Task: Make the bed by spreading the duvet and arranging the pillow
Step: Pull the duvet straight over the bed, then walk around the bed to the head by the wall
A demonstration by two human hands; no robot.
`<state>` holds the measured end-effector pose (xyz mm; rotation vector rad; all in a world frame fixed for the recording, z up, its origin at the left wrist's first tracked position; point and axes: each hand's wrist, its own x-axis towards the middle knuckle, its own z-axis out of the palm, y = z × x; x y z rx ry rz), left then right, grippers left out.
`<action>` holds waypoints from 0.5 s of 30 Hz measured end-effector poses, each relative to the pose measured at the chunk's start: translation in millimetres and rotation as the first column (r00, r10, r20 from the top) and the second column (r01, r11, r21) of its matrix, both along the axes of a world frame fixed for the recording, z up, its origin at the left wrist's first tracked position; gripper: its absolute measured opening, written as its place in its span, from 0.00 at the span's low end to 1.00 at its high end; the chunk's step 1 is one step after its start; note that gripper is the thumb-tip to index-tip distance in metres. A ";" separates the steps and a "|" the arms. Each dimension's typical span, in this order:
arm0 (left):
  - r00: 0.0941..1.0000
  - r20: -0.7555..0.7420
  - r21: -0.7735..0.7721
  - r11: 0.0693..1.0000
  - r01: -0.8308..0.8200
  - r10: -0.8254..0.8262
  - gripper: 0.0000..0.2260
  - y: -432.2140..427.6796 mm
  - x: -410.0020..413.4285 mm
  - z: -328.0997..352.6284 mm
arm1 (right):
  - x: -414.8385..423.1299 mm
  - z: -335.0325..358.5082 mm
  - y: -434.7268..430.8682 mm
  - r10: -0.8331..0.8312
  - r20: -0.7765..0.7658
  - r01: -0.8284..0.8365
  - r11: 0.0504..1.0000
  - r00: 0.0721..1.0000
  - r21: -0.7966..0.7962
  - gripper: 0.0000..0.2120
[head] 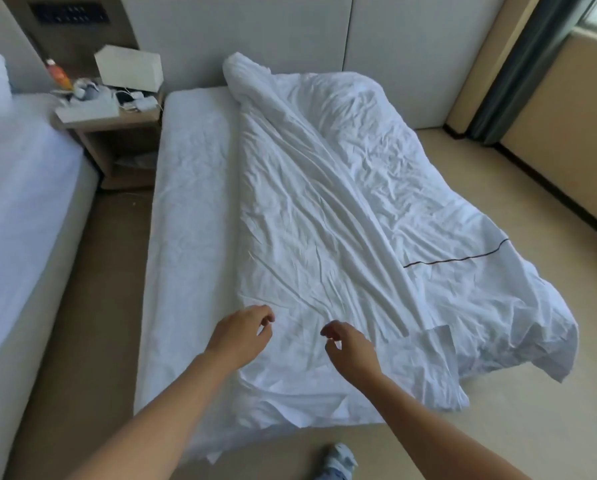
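Observation:
A crumpled white duvet (342, 202) lies skewed across the bed (189, 209), bunched toward the right, with its right side hanging over the mattress edge. A thin dark line runs across its lower right part. The left strip of the mattress is bare sheet. My left hand (241, 334) hovers over the duvet's near end, fingers curled and apart, holding nothing. My right hand (349, 348) hovers a little to the right, also empty with fingers loosely curled. A rolled white lump at the head of the bed (241, 74) is either duvet or pillow; I cannot tell which.
A second bed (20, 188) stands at the left across a narrow floor gap. Between the beds a nightstand (117, 133) carries a white box, a bottle and cables. A padded headboard runs along the back wall. A curtain (518, 71) hangs at the right. A shoe (338, 462) shows below.

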<state>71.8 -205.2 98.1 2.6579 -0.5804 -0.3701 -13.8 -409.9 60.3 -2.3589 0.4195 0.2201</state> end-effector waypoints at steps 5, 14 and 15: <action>0.999 0.024 0.019 1.000 -0.024 0.024 0.09 117.6 -56.2 17.0 | -21.8 21.2 96.0 0.195 -0.030 -0.197 0.975 0.980 -0.099 0.12; 0.966 0.112 0.082 0.966 -0.245 0.235 0.19 333.3 -130.6 30.4 | -27.3 40.9 289.6 0.490 -0.080 -0.497 0.860 0.868 -0.117 0.15; 0.956 0.141 0.065 0.961 -0.269 0.258 0.19 345.6 -132.4 32.2 | -24.3 44.9 304.8 0.517 -0.076 -0.522 0.842 0.853 -0.136 0.16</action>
